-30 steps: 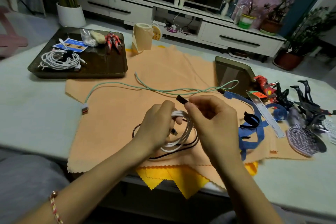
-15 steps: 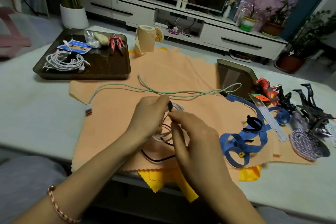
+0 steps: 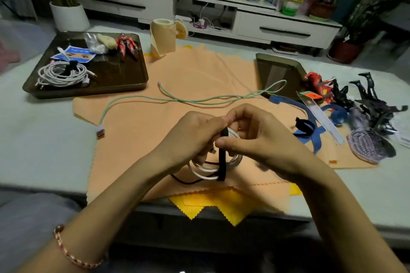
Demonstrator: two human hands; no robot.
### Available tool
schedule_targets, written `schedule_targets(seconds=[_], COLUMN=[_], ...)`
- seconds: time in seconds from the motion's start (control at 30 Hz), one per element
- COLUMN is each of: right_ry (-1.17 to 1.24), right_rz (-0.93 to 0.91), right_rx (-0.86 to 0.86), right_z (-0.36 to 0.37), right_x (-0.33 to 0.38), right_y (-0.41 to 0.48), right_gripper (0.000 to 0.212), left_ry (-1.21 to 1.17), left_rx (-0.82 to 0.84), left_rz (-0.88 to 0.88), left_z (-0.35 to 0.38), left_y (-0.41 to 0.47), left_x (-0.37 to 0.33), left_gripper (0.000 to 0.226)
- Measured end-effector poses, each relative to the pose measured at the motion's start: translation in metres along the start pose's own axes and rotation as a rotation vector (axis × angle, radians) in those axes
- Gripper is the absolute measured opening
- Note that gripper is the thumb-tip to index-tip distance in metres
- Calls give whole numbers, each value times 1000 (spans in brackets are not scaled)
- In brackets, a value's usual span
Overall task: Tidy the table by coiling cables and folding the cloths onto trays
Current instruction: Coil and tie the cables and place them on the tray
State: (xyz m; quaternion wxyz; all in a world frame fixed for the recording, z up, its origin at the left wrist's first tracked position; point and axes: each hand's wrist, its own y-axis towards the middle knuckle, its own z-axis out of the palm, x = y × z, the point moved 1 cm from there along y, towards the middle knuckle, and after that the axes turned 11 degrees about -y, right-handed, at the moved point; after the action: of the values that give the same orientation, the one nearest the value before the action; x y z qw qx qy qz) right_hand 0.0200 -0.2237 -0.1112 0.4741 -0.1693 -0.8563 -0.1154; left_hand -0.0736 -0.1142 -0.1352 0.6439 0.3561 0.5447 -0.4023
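A pale desk (image 3: pixel 44 150) carries a wide orange cloth (image 3: pixel 199 77) and, far left, a dark rectangular tray (image 3: pixel 124 77). Over the cloth's near edge, the left hand (image 3: pixel 190 137) grips a coiled white cable (image 3: pixel 204 170), fingers curled round it, while the right hand (image 3: pixel 255 137) pinches a black strap (image 3: pixel 221 162) lying across the coil.

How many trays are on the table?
2: a dark tray far left, holding a coiled white cable; a second tray right of centre, near edge partly hidden.
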Motion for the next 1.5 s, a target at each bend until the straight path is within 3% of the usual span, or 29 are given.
schedule_targets(seconds=[0.2, 0.33, 0.47, 0.7, 0.77, 0.9, 1.03, 1.27, 1.4, 1.5], right_ry=[-69, -113, 71, 1, -9, 25, 49, 33, 47, -79], right_rz=[-48, -36, 11, 184, 155, 86, 18, -32, -62, -91], right_rx=[16, 3, 67, 280, 278, 307, 375, 177, 4, -132], right_z=[-3, -1, -4, -16, -16, -18, -22, -10, -1, 7], right_x=[-4, -6, -8, -15, -16, -17, -15, -15, -14, -15], right_y=[0, 2, -5, -5, -5, -6, -8, -1, 6, 9], right_gripper=[31, 26, 20, 38, 27, 26, 13, 13, 16, 17], left_ry=[246, 379, 422, 518, 526, 474, 314, 252, 253, 330], left_rx=[-55, -67, -19, -3, -2, 4, 23, -44, -109, -159], left_rz=[187, 344, 400, 464, 479, 438, 332, 341, 388, 411], left_z=[9, 9, 6, 10, 11, 9, 8, 7, 7, 10], left_y=[-1, -2, -2, -3, -3, -2, -3, -2, -1, 1], left_x=[4, 5, 6, 16, 16, 15, 11, 10, 7, 9], left_gripper=[59, 42, 38, 39, 36, 43, 42, 60, 44, 40])
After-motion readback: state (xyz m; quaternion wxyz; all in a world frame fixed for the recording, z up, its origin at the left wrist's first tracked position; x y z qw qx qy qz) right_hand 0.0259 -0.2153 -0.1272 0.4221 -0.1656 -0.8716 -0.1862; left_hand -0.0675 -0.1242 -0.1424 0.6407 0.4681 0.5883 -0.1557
